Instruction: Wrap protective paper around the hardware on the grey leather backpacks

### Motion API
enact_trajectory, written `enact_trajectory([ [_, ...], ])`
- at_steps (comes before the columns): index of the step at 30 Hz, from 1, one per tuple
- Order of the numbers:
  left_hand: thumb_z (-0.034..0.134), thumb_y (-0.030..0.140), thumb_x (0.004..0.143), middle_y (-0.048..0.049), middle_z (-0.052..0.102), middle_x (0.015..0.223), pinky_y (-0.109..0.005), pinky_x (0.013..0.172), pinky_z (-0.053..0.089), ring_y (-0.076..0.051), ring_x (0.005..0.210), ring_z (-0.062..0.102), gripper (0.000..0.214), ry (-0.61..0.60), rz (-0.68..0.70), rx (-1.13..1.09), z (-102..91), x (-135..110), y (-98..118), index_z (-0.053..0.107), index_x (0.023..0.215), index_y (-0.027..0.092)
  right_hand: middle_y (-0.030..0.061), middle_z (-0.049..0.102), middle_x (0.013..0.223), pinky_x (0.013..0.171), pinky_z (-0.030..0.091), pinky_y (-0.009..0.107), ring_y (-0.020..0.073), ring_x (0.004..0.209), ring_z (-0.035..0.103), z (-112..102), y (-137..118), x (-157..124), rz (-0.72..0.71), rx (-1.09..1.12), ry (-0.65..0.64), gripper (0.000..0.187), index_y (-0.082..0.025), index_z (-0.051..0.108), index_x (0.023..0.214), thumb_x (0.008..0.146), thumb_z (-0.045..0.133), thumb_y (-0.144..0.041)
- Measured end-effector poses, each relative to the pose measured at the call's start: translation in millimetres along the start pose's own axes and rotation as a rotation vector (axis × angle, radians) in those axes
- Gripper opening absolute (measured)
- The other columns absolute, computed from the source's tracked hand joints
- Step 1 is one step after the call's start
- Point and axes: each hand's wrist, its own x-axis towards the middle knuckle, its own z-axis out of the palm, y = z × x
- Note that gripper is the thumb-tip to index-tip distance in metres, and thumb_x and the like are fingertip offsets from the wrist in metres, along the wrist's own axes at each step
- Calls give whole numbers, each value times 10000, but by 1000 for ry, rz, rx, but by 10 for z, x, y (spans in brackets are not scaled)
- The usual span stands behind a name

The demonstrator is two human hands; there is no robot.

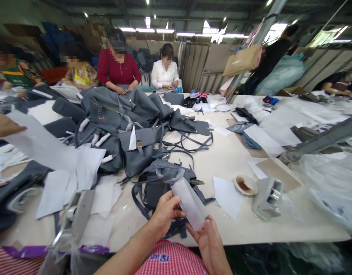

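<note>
Between my two hands is a folded sheet of white, slightly see-through paper (190, 204), held above the table's front edge. My left hand (167, 212) pinches its left side, thumb on top. At the lower right end, the fingers of my right hand (206, 231) close on the paper. Just beyond lies a dark grey bag (157, 187) with straps, partly hidden by the paper and my left hand. A larger grey bag with a buckle flap (141, 149) sits behind it, against a heap of similar grey bags (115, 110).
White sheets (88, 164) lie to the left, where a co-worker's hand (5, 128) holds one. Tape dispensers (75, 217) stand left and right. A dish of brown liquid (246, 185) is at right, near plastic wrap (330, 183) and a slanted metal bar (330, 133). Several people sit opposite.
</note>
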Motion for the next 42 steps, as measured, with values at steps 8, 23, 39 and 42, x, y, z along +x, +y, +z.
enact_trajectory([
  [8, 767, 327, 617, -2, 606, 657, -171, 442, 448, -86, 533, 547, 349, 25, -22, -59, 21, -55, -37, 612, 853, 122, 83, 722, 1000, 645, 575, 351, 234, 814, 689, -14, 12, -23, 29, -146, -24, 594, -201, 605, 1046, 552, 883, -382],
  [23, 754, 158, 543, 7, 591, 683, -179, 474, 333, -58, 524, 448, 309, -65, 71, -22, 10, -105, -119, 669, 837, 118, 64, 729, 710, 520, 548, 288, 186, 604, 667, 47, -100, -67, 102, -268, -11, 448, -130, 709, 814, 572, 850, -479],
  [39, 701, 218, 521, 78, 451, 493, -179, 380, 123, -34, 394, 333, 254, 67, 53, -72, 69, 27, -141, 532, 705, 169, 14, 687, 667, 587, 531, 304, 166, 557, 591, 24, -149, -27, -182, -563, -153, 449, -221, 737, 1099, 701, 735, -427],
  [42, 717, 272, 552, 61, 473, 472, -184, 384, 100, -36, 383, 326, 252, 85, 61, -103, 50, 92, -141, 529, 684, 167, 22, 691, 763, 634, 537, 312, 181, 608, 606, -20, -206, -22, -311, -719, -328, 388, -281, 743, 1084, 704, 681, -319],
])
